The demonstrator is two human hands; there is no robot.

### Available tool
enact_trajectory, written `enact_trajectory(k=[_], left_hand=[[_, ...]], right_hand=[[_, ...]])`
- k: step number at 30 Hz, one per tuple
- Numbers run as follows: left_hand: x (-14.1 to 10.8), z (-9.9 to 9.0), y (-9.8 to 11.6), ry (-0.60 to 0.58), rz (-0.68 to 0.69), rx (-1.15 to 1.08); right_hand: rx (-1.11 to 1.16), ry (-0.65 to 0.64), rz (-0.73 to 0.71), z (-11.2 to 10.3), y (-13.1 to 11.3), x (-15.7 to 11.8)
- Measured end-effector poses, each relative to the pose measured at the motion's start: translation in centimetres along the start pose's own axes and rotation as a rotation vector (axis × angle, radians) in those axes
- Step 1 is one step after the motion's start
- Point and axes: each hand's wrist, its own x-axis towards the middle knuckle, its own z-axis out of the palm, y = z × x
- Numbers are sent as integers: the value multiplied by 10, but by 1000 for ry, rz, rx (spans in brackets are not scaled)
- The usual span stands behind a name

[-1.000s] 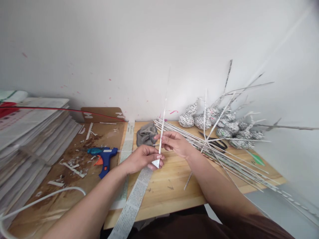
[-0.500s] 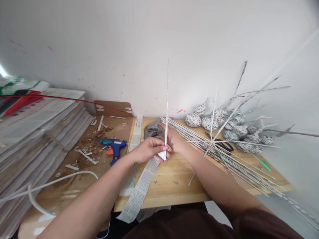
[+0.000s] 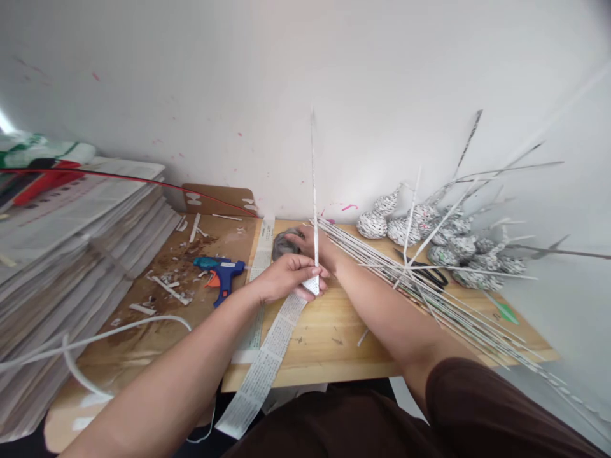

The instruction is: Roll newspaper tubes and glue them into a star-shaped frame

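Note:
A long strip of printed newspaper (image 3: 265,356) slants down over the front table edge. Its upper end is rolled into a thin, upright paper tube (image 3: 315,222). My left hand (image 3: 291,277) is closed on the base of this tube, thumb pressed against it. Just behind, my right hand (image 3: 317,245) reaches left, its fingers stretched onto a crumpled grey cloth (image 3: 282,247). The tube partly crosses in front of my right hand, and some of its fingertips are hard to make out.
Left of my hands lies a blue glue gun (image 3: 226,273) among paper scraps, near a tall newspaper stack (image 3: 114,248). More strips (image 3: 262,254) lie flat. Rightward are several paper tubes (image 3: 382,267), black-handled scissors (image 3: 432,275) and woven paper gourd shapes (image 3: 372,224).
My right hand has shifted left from beside the tube, and its fingers now extend onto the grey cloth. My left hand keeps hold of the tube. The view has tilted slightly.

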Motion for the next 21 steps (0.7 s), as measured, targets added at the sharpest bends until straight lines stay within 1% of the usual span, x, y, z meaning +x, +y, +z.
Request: enact_trajectory(k=[3,4,5,7,8,9,10,14,17,18,19,21], left_hand=[[1,0,-1,32,-2,-11],[1,0,-1,42,-5,-11],[2,1,-1,48,-8,-10],[2,2,-1,49,-10,1],[2,2,-2,41,-11,15],[2,3,-2,29,-12,33],[2,3,-3,12,-11,54],[2,3,-6,-46,-6,113],[2,3,-6,-51,3,118],[2,4,-6,-49,12,117],[1,4,-6,-47,22,119],[1,4,-5,-44,33,132]], right_hand=[[30,102,14,-13,-8,-20],[118,115,23,-19,-10,-30],[241,55,34,-24,-12,-40],[470,-137,56,-32,-15,-59],[523,-205,65,-35,-16,-67],[540,-230,59,-36,-17,-73],[532,-216,45,-37,-17,-77],[484,-30,-8,-33,-17,-80],[503,63,-13,-32,-18,-78],[498,78,-19,-33,-19,-78],[481,61,-23,-35,-20,-79],[424,-35,-28,-38,-21,-81]])
